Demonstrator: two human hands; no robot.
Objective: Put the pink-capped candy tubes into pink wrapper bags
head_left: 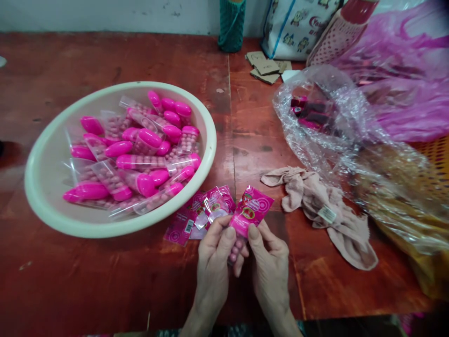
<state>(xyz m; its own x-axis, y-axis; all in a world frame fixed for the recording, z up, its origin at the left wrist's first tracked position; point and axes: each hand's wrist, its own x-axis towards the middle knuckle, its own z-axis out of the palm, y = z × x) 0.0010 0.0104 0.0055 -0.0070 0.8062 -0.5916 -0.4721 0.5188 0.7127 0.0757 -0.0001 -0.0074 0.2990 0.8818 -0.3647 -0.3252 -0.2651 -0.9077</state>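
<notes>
1. Left hand (213, 262) and right hand (268, 262) side by side near the near edge of the table (105, 281), about midway along it, fingers curled in narrow, thumbs pointing away.
2. Pinched between both thumbs and forefingers: a pink sachet (250, 210), gripped at its lower end, printed face up, upper end leaning toward the far right.
3. Tucked under that sachet, between the two hands: a clear tube of pink beads (234, 252), mostly hidden; cannot tell which fingers carry it.
4. Just beyond the left hand, flat on the table: a small heap of sachets (201, 213), overlapping one another, its far side just beside the near rim of the basin.
5. Further left, filling much of the table's left half: a cream basin (45, 206), piled with capped tubes (140, 150) in clear wrappers, bright pink caps pointing every way.
6. Right of the right hand, apart from it: a crumpled beige cloth (322, 206) with a small tag, lying loose.
7. Beyond the cloth, toward the right edge: a crinkled clear plastic bag (333, 121) with dark pink items inside, its lower folds spread over something yellowish; an orange basket (438, 159) at the right edge itself.
8. In the far right corner: a pink plastic sheet (403, 70), bunched up.
9. Along the far edge, from right to left: a printed bag (294, 28), cardboard scraps (266, 68), a teal knitted holder (231, 23).
</notes>
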